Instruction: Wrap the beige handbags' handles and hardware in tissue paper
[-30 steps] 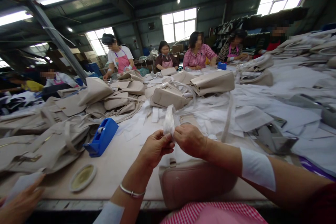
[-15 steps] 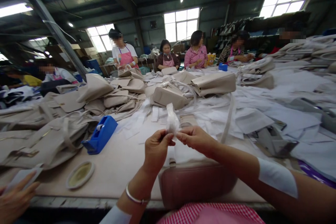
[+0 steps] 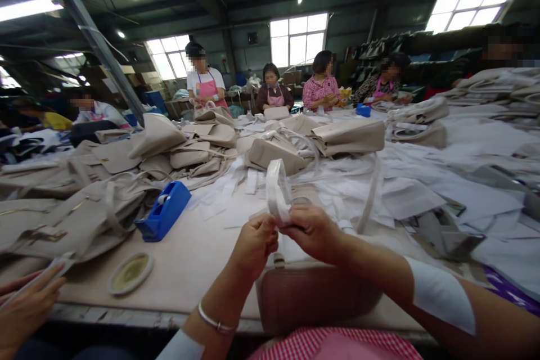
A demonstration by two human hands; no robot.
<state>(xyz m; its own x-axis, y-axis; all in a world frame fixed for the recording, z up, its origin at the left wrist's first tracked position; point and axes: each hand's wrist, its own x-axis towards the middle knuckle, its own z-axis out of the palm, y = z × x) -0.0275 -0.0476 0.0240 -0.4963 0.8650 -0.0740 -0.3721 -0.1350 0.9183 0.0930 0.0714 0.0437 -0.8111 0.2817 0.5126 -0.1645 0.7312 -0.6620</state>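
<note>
A beige handbag (image 3: 312, 298) stands at the table edge close to my body, its near side in shadow. Above it rises the bag's looped handle (image 3: 273, 183), wrapped in whitish, glossy material that looks like thin film. My left hand (image 3: 256, 241) pinches the handle's lower left side, fingers curled in. From the right, my right hand (image 3: 313, 233) grips the same handle, its thumb and fingers pressed together. Both hands nearly touch each other. What lies between the fingertips is partly hidden.
A blue tape dispenser (image 3: 164, 211) and a round shallow dish (image 3: 131, 274) sit left. Beige bags (image 3: 84, 219) pile up beyond. White sheets (image 3: 409, 197) and a grey dispenser (image 3: 447, 233) lie right. A co-worker's hand (image 3: 34, 298) holds something flat at lower left.
The handle's wrapping looks smoother and the loop is more open. My right hand has closed further round the handle. The view has shifted slightly. The co-worker's hand at lower left has moved.
</note>
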